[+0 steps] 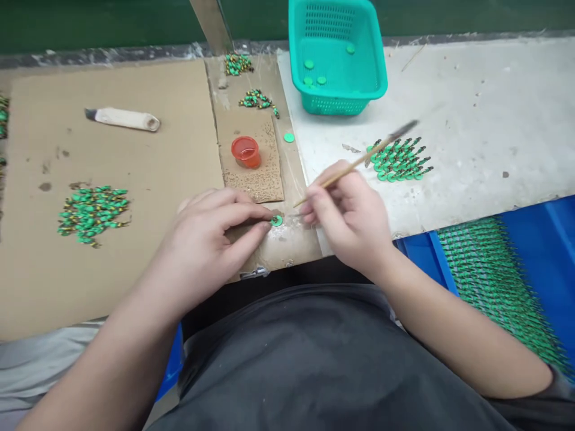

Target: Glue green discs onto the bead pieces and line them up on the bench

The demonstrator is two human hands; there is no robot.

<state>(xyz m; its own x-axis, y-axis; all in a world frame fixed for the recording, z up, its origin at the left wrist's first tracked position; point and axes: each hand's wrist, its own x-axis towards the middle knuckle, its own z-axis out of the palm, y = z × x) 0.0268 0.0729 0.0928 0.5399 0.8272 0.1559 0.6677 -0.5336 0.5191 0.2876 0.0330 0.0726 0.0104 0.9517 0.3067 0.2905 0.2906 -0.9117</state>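
Nearest, at lower right: blue tray (552, 251) packed with rows of green pins (494, 281), their shafts slanting up-left to down-right.

At the bench (471, 90) front edge: left hand (211, 239), fingers drawn together, thumb and forefinger pinching a small green disc (277, 221) flat against the cardboard strip (287, 245). Right hand (348, 212) just beside, fingers pressed round a thin brush (359, 160), gripped pen-fashion. Brush long axis slanting from lower left to upper right; lower end pointing at the disc, the other end, blurred and dark, hanging above a fan of pins (399, 160) on the grey bench. Whether the tip touches the disc: cannot tell.

Left, on the brown cardboard sheet (135, 269): loose heap of green pieces (92, 212), well apart from the hands.

Beyond the hands: speckled card (258, 173) carrying a small orange cup (246, 151), upright; a lone disc (288, 137) just right of it. Farther left, a wrapped knife (123, 118) lying crosswise, blade end to the left.

Farther still: two small clusters (256, 99) of green pieces, one behind the other, and a teal basket (377, 66) holding a few discs.
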